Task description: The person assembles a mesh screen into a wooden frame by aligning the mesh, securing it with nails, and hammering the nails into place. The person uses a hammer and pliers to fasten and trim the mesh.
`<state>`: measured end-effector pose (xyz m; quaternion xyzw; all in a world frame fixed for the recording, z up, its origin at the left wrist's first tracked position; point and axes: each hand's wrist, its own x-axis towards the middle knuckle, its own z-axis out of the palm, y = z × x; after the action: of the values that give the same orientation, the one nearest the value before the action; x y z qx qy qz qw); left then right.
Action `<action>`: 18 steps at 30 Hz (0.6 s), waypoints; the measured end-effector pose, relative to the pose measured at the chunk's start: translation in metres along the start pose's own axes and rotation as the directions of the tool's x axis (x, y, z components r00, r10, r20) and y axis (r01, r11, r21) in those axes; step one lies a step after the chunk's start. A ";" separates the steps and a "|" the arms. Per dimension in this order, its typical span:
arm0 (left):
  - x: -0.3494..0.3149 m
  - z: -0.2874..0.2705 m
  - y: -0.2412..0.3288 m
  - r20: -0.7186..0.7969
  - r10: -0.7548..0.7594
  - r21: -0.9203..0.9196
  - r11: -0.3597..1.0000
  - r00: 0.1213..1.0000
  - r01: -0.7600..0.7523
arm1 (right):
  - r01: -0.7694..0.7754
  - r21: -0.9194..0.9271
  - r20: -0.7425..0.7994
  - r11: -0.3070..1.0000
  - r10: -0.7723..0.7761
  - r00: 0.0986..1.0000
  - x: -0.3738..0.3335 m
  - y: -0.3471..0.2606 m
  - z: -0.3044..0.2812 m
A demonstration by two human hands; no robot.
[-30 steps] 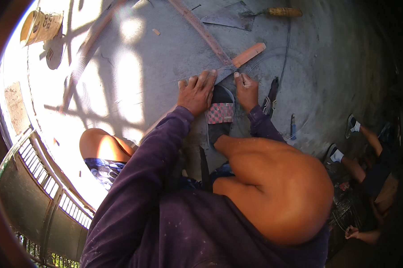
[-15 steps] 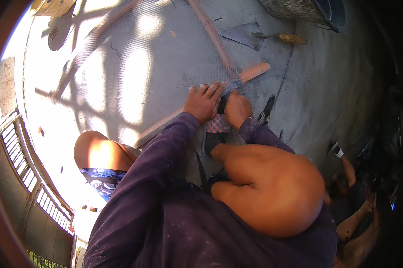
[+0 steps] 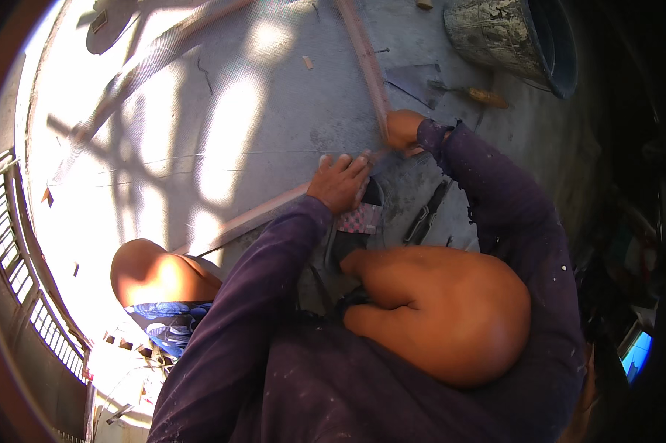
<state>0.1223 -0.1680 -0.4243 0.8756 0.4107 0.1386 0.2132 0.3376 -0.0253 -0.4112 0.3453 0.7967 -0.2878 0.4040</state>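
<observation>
A frame of thin wooden strips lies on the floor with a fine wire mesh stretched across it. My left hand presses flat on the mesh edge by the near strip, its fingers extended toward the corner. Just beyond it, my right hand is closed at the corner, beside the end of the right-hand strip. Whatever lies inside its fingers is hidden. My foot in a checked sandal stands close below the left hand.
A trowel lies beyond my right hand, near a tipped, mortar-stained bucket. A dark hand tool rests right of my foot. A small wood chip sits under or on the mesh. Slatted metalwork runs along the left.
My right hand has moved away from beside the left hand, up and right to the frame corner, its elbow swinging outward. The left hand stays on the mesh. The view has shifted slightly.
</observation>
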 end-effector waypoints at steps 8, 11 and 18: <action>0.000 0.000 0.000 -0.033 0.022 -0.016 1.000 0.999 -0.022 | -0.248 0.556 -0.085 0.793 0.352 0.932 -0.062 0.017 0.034; 0.000 0.000 0.001 -0.051 0.027 0.009 1.000 0.998 -0.027 | -0.187 0.649 -0.193 0.737 0.398 0.897 -0.083 0.009 0.059; 0.000 0.000 0.000 -0.061 0.041 0.008 0.999 0.997 -0.041 | -0.441 0.574 -0.105 0.690 0.595 0.797 -0.104 -0.061 0.094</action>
<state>0.1227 -0.1679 -0.4238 0.8800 0.3993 0.1683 0.1944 0.3773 -0.1638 -0.3609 0.6914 0.6048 -0.3128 0.2417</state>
